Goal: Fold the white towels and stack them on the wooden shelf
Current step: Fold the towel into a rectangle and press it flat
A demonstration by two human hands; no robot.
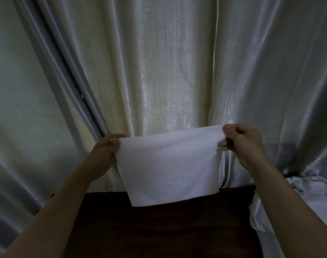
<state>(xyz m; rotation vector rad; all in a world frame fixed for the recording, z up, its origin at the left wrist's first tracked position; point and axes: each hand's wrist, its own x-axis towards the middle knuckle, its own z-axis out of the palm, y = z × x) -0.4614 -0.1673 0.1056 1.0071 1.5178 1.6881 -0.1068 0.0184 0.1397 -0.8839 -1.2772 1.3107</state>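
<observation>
Nearest the camera, forearms: two bare forearms reach forward over the wooden shelf (159, 229), one from each lower corner of the view.
Wooden shelf: dark brown flat top, seen from above, filling the lower middle; its far edge meets the curtain.
Heap at right of shelf: crumpled white towels (307, 192) lie bunched beside the shelf's right edge, partly hidden by the right forearm.
Held item: one white towel (170, 164), hanging flat and roughly rectangular above the shelf's far edge; its lower edge overlaps the shelf top in the view, and whether it touches the wood cannot be told.
Left hand (105, 151): above the shelf's far left part, fingers curled round the towel's upper left corner, gripping it.
Right hand (244, 144): above the shelf's far right part, thumb and fingers pinching the towel's upper right corner.
Hands, relation: well apart, the towel's top edge stretched between them, slightly higher at the right.
Behind the shelf: pale, shiny curtain (168, 62) in long vertical folds, covering the whole background.
</observation>
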